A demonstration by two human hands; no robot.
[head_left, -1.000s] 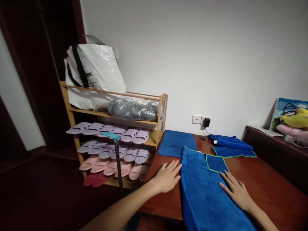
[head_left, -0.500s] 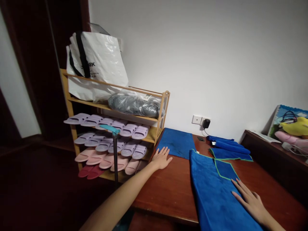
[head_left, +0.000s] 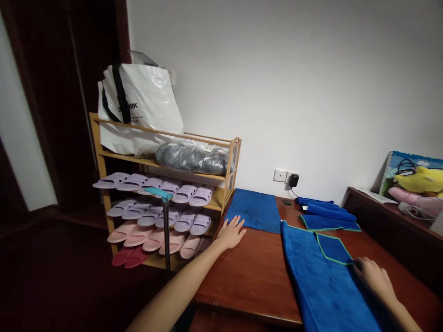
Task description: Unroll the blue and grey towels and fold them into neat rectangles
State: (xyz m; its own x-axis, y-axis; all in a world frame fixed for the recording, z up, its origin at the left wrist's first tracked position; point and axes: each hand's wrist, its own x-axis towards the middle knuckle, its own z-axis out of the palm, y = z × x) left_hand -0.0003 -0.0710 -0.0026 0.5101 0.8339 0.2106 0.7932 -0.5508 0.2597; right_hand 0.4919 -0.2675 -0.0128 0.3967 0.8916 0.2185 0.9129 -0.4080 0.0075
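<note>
Left hand point(head_left: 231, 234) is laid flat, fingers spread, at the near corner of the flat towel point(head_left: 256, 208). Right hand point(head_left: 375, 276) is now curled at the edge of the long towel point(head_left: 325, 281); grip can't be told. That one's been shifted rightward on the desk point(head_left: 252, 263), so the flat one's pretty much uncovered.

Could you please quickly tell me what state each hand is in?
Left hand: open, at the flat rectangular blue cloth.
Right hand: curled at the long green-trimmed blue cloth; whether it grips cannot be told.
</note>
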